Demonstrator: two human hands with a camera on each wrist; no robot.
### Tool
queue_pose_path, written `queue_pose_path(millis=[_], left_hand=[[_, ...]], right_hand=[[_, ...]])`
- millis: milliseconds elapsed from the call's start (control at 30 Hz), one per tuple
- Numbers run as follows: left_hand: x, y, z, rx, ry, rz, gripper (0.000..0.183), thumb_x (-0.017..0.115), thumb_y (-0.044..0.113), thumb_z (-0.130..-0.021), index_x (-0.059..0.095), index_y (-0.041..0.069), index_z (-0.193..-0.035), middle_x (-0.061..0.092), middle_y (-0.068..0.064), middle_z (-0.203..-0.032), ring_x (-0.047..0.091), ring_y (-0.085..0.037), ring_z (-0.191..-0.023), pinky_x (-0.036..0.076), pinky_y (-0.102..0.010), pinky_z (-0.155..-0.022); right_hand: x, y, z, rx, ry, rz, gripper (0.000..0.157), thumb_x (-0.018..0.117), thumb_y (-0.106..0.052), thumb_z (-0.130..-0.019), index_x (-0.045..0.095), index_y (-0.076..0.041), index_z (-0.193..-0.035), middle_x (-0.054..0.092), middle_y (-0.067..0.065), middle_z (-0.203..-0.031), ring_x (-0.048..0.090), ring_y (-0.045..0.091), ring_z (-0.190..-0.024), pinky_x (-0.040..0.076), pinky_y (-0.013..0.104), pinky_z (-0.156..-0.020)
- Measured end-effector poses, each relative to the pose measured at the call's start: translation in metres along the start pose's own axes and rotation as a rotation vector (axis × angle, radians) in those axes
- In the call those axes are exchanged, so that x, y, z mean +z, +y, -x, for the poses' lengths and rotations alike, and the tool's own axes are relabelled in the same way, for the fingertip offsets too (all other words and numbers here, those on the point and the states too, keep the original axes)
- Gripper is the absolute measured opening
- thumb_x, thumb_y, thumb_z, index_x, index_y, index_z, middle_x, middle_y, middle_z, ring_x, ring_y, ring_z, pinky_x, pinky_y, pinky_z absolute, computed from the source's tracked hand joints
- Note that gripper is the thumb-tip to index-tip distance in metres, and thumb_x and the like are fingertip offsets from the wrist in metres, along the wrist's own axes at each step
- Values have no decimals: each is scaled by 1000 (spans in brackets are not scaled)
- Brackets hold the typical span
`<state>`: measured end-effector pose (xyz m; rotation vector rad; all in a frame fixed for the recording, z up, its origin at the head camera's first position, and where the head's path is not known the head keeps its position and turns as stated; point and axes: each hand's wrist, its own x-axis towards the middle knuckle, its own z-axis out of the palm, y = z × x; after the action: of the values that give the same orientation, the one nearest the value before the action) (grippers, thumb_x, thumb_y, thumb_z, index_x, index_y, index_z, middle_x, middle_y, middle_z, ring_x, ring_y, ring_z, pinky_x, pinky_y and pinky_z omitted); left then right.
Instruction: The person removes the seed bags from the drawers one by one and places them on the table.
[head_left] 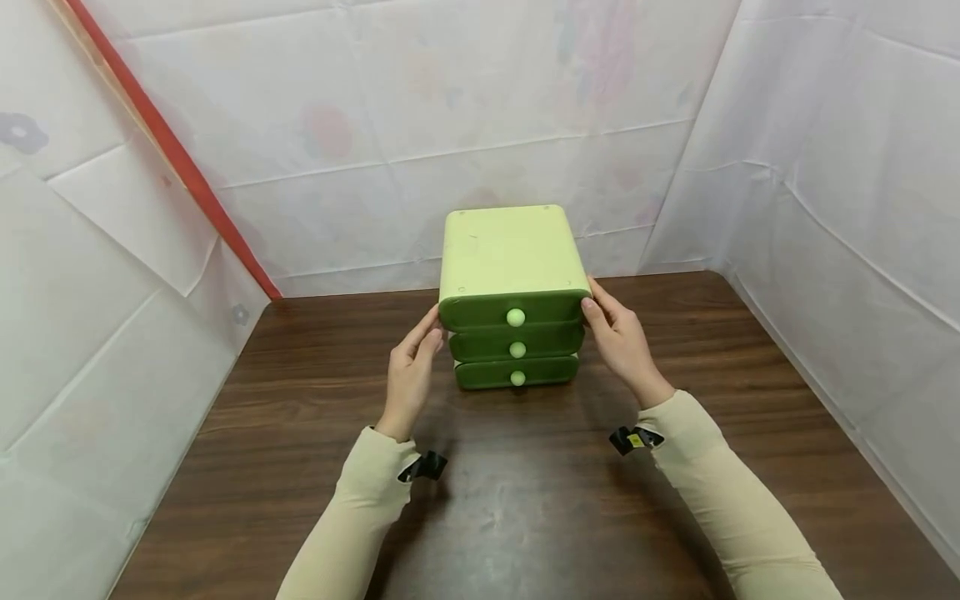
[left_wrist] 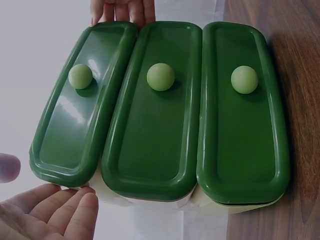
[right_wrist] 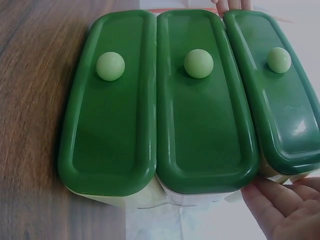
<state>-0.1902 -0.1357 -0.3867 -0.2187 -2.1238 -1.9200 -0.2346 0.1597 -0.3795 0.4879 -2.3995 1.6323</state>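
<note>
A small drawer unit [head_left: 517, 250] with a pale green top stands on the table, with three dark green drawer fronts one above another. Each front carries a round light green knob [head_left: 515, 317]. My left hand [head_left: 408, 379] has its extended fingers at the left end of the top drawer [left_wrist: 75, 125], with the thumb held apart in the left wrist view. On the other side, my right hand [head_left: 624, 343] lays its fingers along the right end of the top drawer, thumb by its front corner. All three drawers look closed.
The dark wood-grain table [head_left: 495, 500] spreads around the unit. White patterned sheeting [head_left: 487, 108] hangs behind it and on both sides, with a red strip [head_left: 180, 158] running down the left corner. Small black cameras [head_left: 423, 467] sit at the wrists.
</note>
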Motion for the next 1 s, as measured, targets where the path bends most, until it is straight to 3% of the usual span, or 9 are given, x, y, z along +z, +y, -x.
queue_pose_path(millis=[200,333,600,767,833,1000], left_hand=[[2,-3,1,18,8,-32,41,47,25,-105,48,22,-146,49,0,-149,47,-16,-136,46,-37,-107],[2,-2,1,21,23,-41,40,47,25,-105,50,22,-145,51,-1,-148,50,-17,-134,45,-39,-107],[-1,2,-6,34,38,-58,37,48,23,-105,55,15,-140,57,-7,-141,55,-22,-128,46,-41,-105],[-4,4,-15,4,22,-80,40,47,28,-105,52,15,-143,53,-6,-145,50,-21,-133,40,-41,-111],[-6,5,-21,-8,1,-98,43,46,33,-105,49,16,-145,49,-4,-148,46,-21,-136,38,-44,-113],[-8,11,-38,-40,-56,-128,53,43,45,-104,41,19,-150,38,-1,-156,36,-18,-144,33,-44,-117]], right_hand=[[-8,-4,-1,33,-55,-35,55,47,-32,-105,30,-20,-155,41,7,-154,55,29,-127,53,25,-94],[-14,-10,-3,39,-48,-21,50,48,-30,-105,38,-16,-152,49,11,-148,59,24,-119,52,15,-89],[-24,-27,-4,-51,90,-39,36,51,-21,-104,60,-2,-132,62,17,-130,60,0,-109,52,24,-94],[-23,-41,-2,-111,152,-78,29,54,-17,-102,65,3,-119,69,2,-107,63,1,-95,52,17,-84],[-21,-45,-1,-123,142,-115,28,55,-15,-101,64,7,-116,68,-2,-101,64,5,-91,53,16,-81],[-11,-52,2,-117,53,-204,29,55,-13,-101,62,12,-113,69,1,-97,67,10,-88,57,21,-77]])
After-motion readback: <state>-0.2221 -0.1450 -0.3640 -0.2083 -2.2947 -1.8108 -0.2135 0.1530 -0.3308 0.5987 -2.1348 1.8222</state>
